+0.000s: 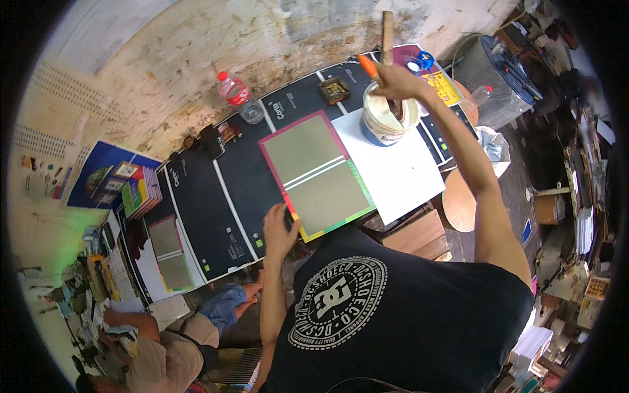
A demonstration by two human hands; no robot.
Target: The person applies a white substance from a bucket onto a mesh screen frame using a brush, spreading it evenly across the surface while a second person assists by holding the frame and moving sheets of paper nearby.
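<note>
My right hand (398, 84), with an orange cover on one fingertip, is closed around a flat wooden-handled brush (387, 39). The dark lower end of the brush dips into a white and blue tub (380, 134) of pale, creamy stuff. This tub stands on a plain white sheet (409, 177). To its left lies a cover board (308, 154) with two grey-green panels, white strips between them and a coloured border. My left hand (280, 230) rests at the board's near left corner, fingers apart and holding nothing.
The black-topped table (246, 190) runs along a stained wall. On it stand a plastic bottle (240, 98), a small dark box (334, 90) and, leftward, a second cover board (169, 252). Another person (170, 354) sits at lower left. A large grey bin (488, 82) stands right.
</note>
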